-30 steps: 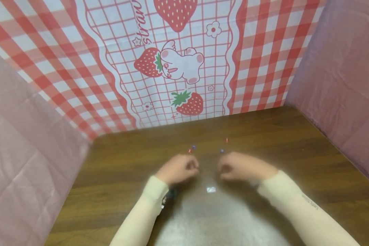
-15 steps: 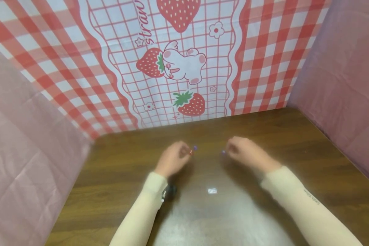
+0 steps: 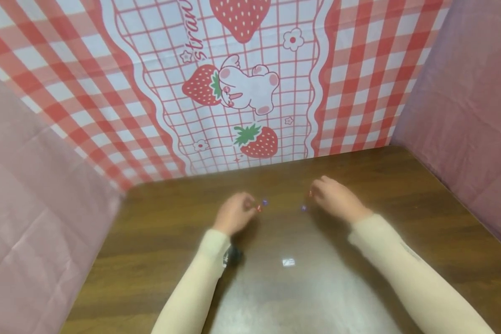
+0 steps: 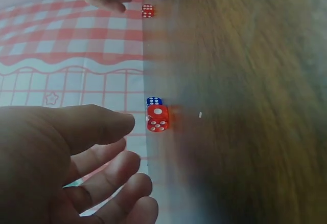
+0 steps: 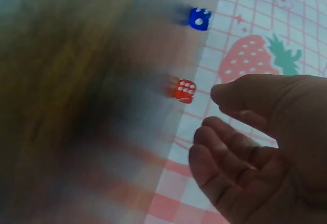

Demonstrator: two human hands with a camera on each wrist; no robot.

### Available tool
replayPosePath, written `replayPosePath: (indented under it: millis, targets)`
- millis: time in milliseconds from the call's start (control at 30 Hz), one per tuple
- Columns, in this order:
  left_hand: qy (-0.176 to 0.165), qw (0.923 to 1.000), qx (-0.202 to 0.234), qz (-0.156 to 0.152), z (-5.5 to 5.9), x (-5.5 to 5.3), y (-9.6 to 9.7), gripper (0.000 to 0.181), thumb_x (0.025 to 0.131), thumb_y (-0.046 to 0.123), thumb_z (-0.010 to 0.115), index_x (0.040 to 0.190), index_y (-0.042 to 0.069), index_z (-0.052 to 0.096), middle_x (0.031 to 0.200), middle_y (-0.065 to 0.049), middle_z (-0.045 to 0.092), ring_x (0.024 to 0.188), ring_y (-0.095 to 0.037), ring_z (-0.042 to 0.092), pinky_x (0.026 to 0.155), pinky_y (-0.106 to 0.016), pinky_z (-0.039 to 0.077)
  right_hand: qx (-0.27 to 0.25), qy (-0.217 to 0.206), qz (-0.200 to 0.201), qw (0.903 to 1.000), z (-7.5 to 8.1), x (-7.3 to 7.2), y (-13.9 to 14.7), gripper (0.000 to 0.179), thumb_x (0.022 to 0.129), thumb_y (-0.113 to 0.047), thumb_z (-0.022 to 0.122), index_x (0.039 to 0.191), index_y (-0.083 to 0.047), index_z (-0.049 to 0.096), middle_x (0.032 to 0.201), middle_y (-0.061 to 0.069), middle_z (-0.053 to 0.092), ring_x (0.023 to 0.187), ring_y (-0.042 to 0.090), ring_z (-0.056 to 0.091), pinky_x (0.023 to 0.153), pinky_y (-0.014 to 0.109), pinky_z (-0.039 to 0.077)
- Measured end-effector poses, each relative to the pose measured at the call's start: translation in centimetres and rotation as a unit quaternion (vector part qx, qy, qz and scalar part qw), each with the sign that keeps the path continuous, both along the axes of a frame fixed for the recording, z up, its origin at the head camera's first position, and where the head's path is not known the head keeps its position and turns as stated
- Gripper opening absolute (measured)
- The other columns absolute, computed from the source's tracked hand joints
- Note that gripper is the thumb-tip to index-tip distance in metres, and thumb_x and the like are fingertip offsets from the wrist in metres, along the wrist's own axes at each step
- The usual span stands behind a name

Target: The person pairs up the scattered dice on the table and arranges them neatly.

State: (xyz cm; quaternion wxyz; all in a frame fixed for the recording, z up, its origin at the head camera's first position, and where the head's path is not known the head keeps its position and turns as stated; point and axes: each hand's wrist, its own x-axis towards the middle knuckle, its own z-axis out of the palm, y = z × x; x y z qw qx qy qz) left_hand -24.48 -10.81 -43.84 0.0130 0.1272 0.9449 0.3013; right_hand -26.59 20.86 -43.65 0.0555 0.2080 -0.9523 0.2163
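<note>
My left hand (image 3: 235,212) hovers low over the table beside a red die (image 3: 259,208). In the left wrist view its thumb and loosely bent fingers are apart, with the red die (image 4: 157,118) just past the thumb tip. A blue die (image 3: 265,202) sits right behind that one, partly hidden in the left wrist view. On the other side, my right hand (image 3: 336,197) is by a second red die (image 3: 311,193). Nothing is between its spread thumb and fingers in the right wrist view, where the red die (image 5: 185,91) shows six pips. Another blue die (image 3: 304,208) lies nearer to me.
A small white rectangle (image 3: 288,262) is on the wooden table (image 3: 150,260) between my forearms. A red-checked strawberry cloth (image 3: 350,106) hangs along the back edge, with pink cloths (image 3: 459,116) at both sides.
Both hands have moved forward and apart over the last second, reaching the red dice. The right red die, hidden by the hand half a second ago, shows again at its fingertips.
</note>
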Motion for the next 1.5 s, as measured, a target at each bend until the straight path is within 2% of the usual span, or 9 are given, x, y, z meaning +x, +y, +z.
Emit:
replayPosePath:
  millis: [167, 433, 733, 1067, 1300, 1500]
  targets:
    - [-0.027, 0.9996, 0.002, 0.008, -0.2, -0.4, 0.2, 0.029, 0.095, 0.023, 0.075, 0.12, 0.012, 0.069, 0.117, -0.005, 0.071, 0.107, -0.022, 0.067, 0.096, -0.043, 0.056, 0.007, -0.036, -0.005, 0.9993, -0.4, -0.8, -0.4, 0.034, 0.096, -0.01, 0.072, 0.128, -0.002, 0.065, 0.11, 0.012, 0.067, 0.104, 0.03, 0.066, 0.09, 0.05, 0.058]
    - [-0.036, 0.9993, -0.003, 0.01, -0.3, -0.7, 0.6, 0.028, 0.095, 0.028, 0.075, 0.118, 0.012, 0.071, 0.113, -0.005, 0.073, 0.102, -0.022, 0.068, 0.093, -0.043, 0.057, 0.022, -0.046, -0.026, 0.9984, -0.7, -1.7, -0.8, 0.025, 0.097, -0.009, 0.071, 0.119, 0.001, 0.068, 0.11, 0.018, 0.069, 0.105, 0.036, 0.067, 0.092, 0.054, 0.057]
    - [-0.043, 0.999, -0.008, 0.006, -0.5, -0.9, 1.0, 0.016, 0.094, 0.028, 0.076, 0.105, 0.017, 0.074, 0.103, 0.001, 0.073, 0.094, -0.017, 0.067, 0.089, -0.04, 0.058, 0.009, -0.07, -0.034, 0.9969, -0.3, -1.6, -0.7, 0.019, 0.095, -0.011, 0.075, 0.11, -0.002, 0.07, 0.103, 0.014, 0.071, 0.099, 0.034, 0.068, 0.087, 0.052, 0.059]
    - [-0.039, 0.9991, -0.012, -0.004, -0.5, -1.2, 1.2, 0.018, 0.094, 0.03, 0.076, 0.106, 0.017, 0.074, 0.103, 0.001, 0.073, 0.095, -0.016, 0.067, 0.09, -0.039, 0.058, 0.008, -0.07, -0.022, 0.9972, -0.3, -1.9, -0.9, 0.013, 0.094, -0.009, 0.075, 0.105, -0.003, 0.072, 0.1, 0.012, 0.072, 0.097, 0.032, 0.068, 0.086, 0.051, 0.06]
    - [-0.025, 0.9995, -0.016, -0.011, -0.4, -0.9, 1.4, 0.02, 0.094, 0.03, 0.076, 0.108, 0.016, 0.074, 0.105, 0.001, 0.074, 0.095, -0.015, 0.067, 0.09, -0.037, 0.058, 0.011, -0.06, -0.02, 0.9979, -0.7, -2.1, -1.0, 0.01, 0.095, -0.01, 0.073, 0.103, -0.005, 0.072, 0.098, 0.011, 0.072, 0.096, 0.031, 0.069, 0.086, 0.05, 0.059]
    - [-0.013, 0.9997, -0.008, -0.021, -0.1, -0.6, 1.6, 0.022, 0.095, 0.03, 0.074, 0.112, 0.017, 0.073, 0.108, 0.001, 0.073, 0.098, -0.015, 0.067, 0.091, -0.037, 0.057, -0.01, -0.064, -0.023, 0.9976, -0.7, -1.6, -1.0, 0.012, 0.095, -0.016, 0.076, 0.104, -0.009, 0.072, 0.099, 0.006, 0.072, 0.096, 0.028, 0.069, 0.086, 0.049, 0.059]
